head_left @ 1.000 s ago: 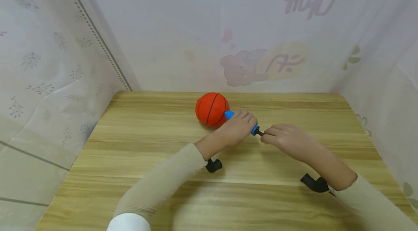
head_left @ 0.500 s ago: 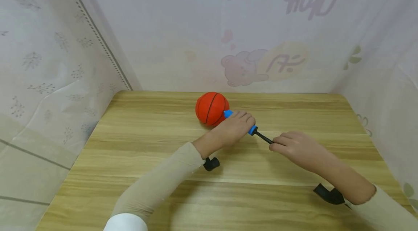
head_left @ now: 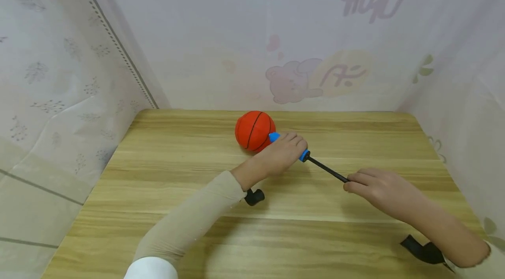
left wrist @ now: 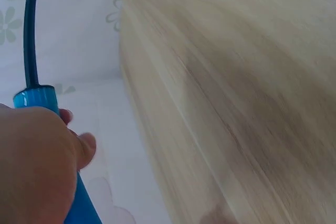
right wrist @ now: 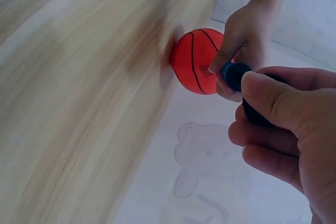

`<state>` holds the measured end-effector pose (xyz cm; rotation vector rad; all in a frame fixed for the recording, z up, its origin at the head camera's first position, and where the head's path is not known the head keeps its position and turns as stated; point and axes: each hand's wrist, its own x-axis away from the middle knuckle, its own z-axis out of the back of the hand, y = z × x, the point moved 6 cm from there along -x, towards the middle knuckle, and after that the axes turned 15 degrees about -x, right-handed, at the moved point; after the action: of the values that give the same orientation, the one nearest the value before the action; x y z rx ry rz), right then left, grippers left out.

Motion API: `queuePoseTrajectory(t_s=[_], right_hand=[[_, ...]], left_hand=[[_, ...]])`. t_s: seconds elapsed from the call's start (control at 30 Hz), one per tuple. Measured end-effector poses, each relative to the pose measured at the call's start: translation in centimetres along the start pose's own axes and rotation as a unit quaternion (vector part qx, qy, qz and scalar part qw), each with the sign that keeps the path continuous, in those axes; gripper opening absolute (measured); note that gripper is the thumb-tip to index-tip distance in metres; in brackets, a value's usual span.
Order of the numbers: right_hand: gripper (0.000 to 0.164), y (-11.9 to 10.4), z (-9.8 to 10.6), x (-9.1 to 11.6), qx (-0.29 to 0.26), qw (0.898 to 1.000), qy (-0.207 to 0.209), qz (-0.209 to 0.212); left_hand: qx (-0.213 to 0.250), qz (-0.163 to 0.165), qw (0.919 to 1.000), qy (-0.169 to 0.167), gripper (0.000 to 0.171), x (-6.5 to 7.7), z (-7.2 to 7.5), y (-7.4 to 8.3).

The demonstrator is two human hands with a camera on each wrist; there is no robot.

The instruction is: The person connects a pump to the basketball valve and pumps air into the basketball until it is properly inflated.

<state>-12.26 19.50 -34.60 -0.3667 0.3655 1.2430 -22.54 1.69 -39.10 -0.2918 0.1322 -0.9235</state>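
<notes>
A red-orange toy basketball [head_left: 254,130] with black lines lies on the table's far half. My left hand [head_left: 282,156] grips the blue barrel of a hand pump [left wrist: 82,207], whose blue tip end meets the ball's right side. Whether a needle sits in the ball cannot be seen. From the barrel's other end a long black rod [head_left: 327,169] extends toward the lower right. My right hand [head_left: 384,191] holds the black handle [right wrist: 255,113] at the rod's end, with fingers and thumb curled round it in the right wrist view.
Under both arms is a wood-grain table [head_left: 177,165]. Printed cloth [head_left: 221,42] hangs behind it and at both sides. A black wrist mount [head_left: 255,197] sticks out below the left wrist, and another black mount [head_left: 422,250] below the right.
My right hand has moved away to the lower right, drawing the black rod farther out of the barrel. The left hand and the ball have stayed nearly in place.
</notes>
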Motion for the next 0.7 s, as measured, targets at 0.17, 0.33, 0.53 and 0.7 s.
queuePoseTrajectory(t_s=[0.17,0.33,0.53,0.7], right_hand=[[0.057,1.0,-1.1,-1.5,-0.006,1.000,-0.015,0.001],[0.029,2.1,-2.2,-3.3,-0.012,1.000,-0.023,0.009],[0.030,2.9,-3.4,-5.1,-0.015,0.999,-0.032,0.015],[0.029,3.2,-4.0,-5.7,-0.006,1.000,-0.020,0.022]], left_hand=[[-0.016,0.001,0.9999,-0.001,0.020,-0.2,0.0,0.2],[-0.020,0.006,0.9997,0.008,0.018,-0.2,0.0,0.2],[-0.028,0.002,0.9996,0.008,0.020,-0.2,0.0,0.5],[-0.025,0.003,0.9997,0.002,0.022,-0.1,-0.1,0.3]])
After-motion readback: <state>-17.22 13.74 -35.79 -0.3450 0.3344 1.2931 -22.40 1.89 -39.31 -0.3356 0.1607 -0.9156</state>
